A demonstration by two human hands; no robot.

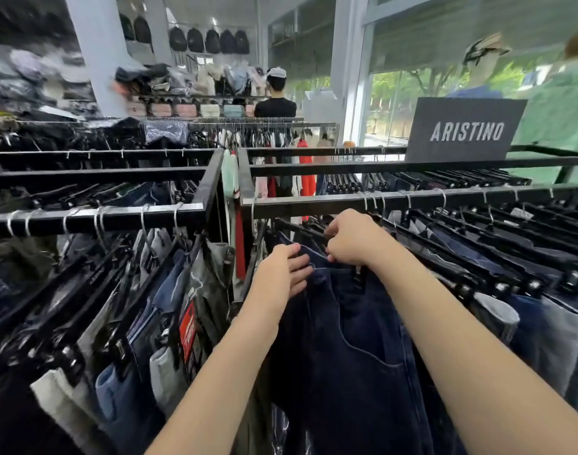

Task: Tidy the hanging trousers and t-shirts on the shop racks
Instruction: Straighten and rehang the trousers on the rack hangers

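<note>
Dark navy jeans (pixel 353 333) hang from a black clip hanger (pixel 358 277) at the left end of the right rack's near rail (pixel 314 205). My left hand (pixel 281 274) holds the waistband's left side, fingers curled over the denim. My right hand (pixel 350 239) pinches the waistband top by the hanger, fingers curled tight. More jeans on black clip hangers (pixel 497 257) fill the rail to the right. On the left rack (pixel 94 218) hang grey, blue and black trousers (pixel 169 307).
A dark "ARISTINO" sign (pixel 465 131) stands on the right rack's far bar. A narrow gap separates the two racks. A person in a black t-shirt (pixel 275 103) stands behind further racks. People in green (pixel 556 116) and blue stand at the right by the window.
</note>
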